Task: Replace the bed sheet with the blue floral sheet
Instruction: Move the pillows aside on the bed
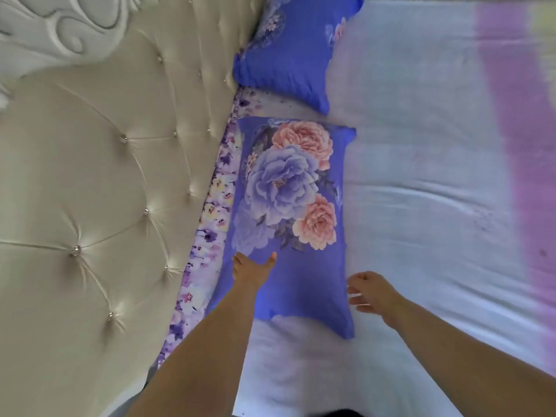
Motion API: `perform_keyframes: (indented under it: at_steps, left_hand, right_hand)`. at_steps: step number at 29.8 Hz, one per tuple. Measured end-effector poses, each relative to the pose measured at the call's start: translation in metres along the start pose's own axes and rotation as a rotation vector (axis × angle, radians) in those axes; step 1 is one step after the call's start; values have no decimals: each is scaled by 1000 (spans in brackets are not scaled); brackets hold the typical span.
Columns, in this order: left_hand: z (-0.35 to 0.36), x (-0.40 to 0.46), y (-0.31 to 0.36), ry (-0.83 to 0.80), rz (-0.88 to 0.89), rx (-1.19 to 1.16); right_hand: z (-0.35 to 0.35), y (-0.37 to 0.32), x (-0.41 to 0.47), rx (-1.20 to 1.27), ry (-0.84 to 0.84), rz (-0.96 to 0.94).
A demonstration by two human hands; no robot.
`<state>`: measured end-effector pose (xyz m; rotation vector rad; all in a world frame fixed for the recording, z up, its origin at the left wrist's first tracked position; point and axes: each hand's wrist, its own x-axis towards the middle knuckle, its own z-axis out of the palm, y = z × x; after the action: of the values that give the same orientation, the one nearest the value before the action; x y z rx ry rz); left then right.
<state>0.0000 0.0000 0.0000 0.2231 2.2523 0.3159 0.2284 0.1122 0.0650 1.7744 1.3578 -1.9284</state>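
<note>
Both bare arms reached forward over the bed toward the nearer of 2 blue floral pillows (288,212), which lay against the tufted cream headboard (99,191). The left hand (251,269) lay over the near part of that pillow with its fingers spread and straight, holding nothing; whether it pressed on the cloth could not be told. The right hand (370,291) was at the pillow's right edge, its fingers loosely curled and clamped on nothing. The second pillow (288,52) lay farther along the headboard. A pale sheet (421,182) with a pink band covered the mattress. A purple flowered cloth (210,224) showed in a strip between pillow and headboard. No blue floral sheet could be made out apart from the pillows.
</note>
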Motion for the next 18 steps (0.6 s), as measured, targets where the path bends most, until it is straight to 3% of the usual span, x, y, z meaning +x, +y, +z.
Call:
perform_keyframes:
  at_steps: [4, 6, 8, 14, 18]
  left_hand:
    - [6, 49, -5, -49, -145, 204]
    - [13, 59, -12, 26, -84, 396]
    - [24, 64, -15, 135, 70, 423]
    - [61, -7, 32, 327, 354, -178]
    - [71, -93, 88, 446, 439, -392]
  right_hand:
    - [13, 11, 28, 6, 8, 61]
    - [14, 19, 35, 22, 19, 104]
    - [9, 28, 37, 52, 35, 134]
    - [-29, 61, 31, 227, 251, 178]
    - [-71, 70, 6, 362, 330, 239]
